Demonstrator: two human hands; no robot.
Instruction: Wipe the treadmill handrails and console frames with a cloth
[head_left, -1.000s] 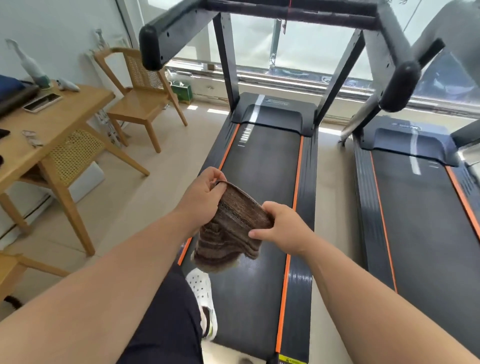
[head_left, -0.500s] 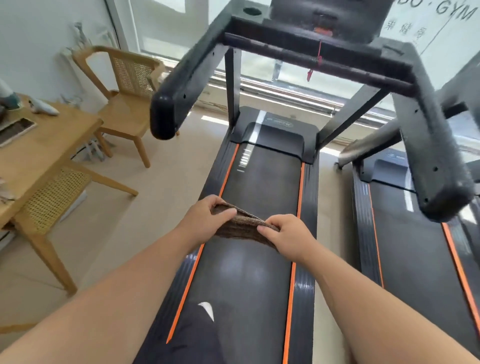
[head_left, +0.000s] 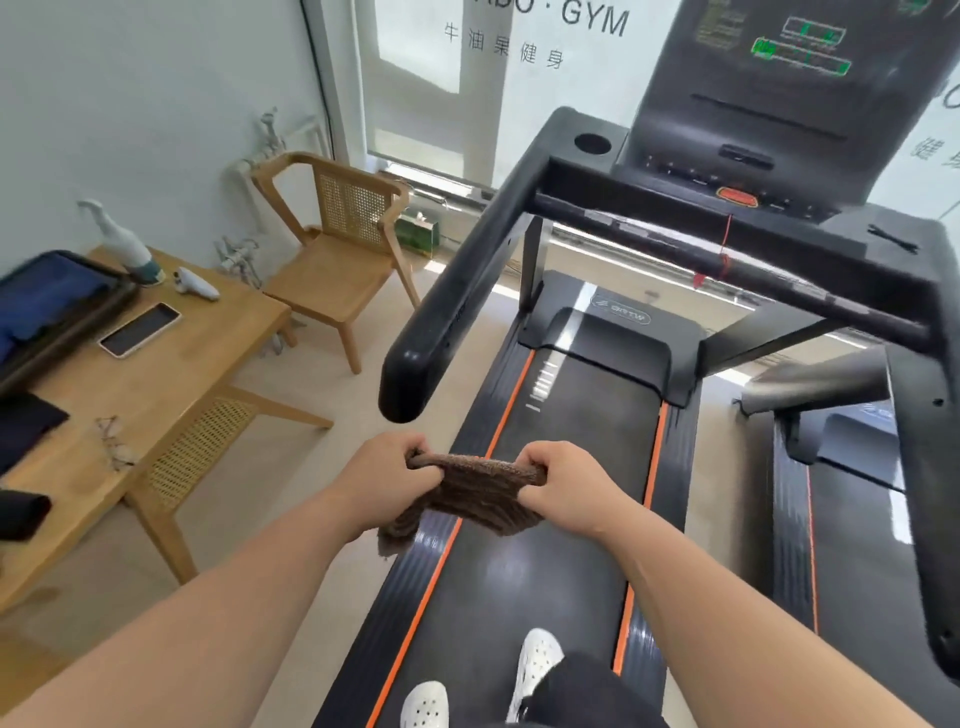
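Holding the brown cloth (head_left: 475, 491) stretched between them, the left hand (head_left: 387, 480) and the right hand (head_left: 563, 491) are each closed in a fist around one end of it, thumbs tucked over the upper fold. The cloth hangs in the air above the left edge of the treadmill belt (head_left: 561, 519), touching neither the deck nor any rail; a loose corner droops below the left fist over the orange stripe.

It looks like a thick, ribbed terry towel: light, soft and limp, sagging wherever it is not pulled taut. Nothing about it seems fragile or slippery, and the pile should grip a smooth surface well. Bunched as it is, it would probably work best folded into a pad in one palm, or draped over a bar and clasped from above so the fingers wrap the cloth round the tube.

The left handrail (head_left: 457, 291), padded and black with a rounded end, sits just ahead of and above the hands, the nearest thing to wipe. The cross bar (head_left: 727, 265) and the console (head_left: 769, 104) lie farther forward; the right handrail (head_left: 930, 467) runs down the right edge of the view. A red safety cord (head_left: 722, 249) dangles at the cross bar, which a sweeping cloth could snag.
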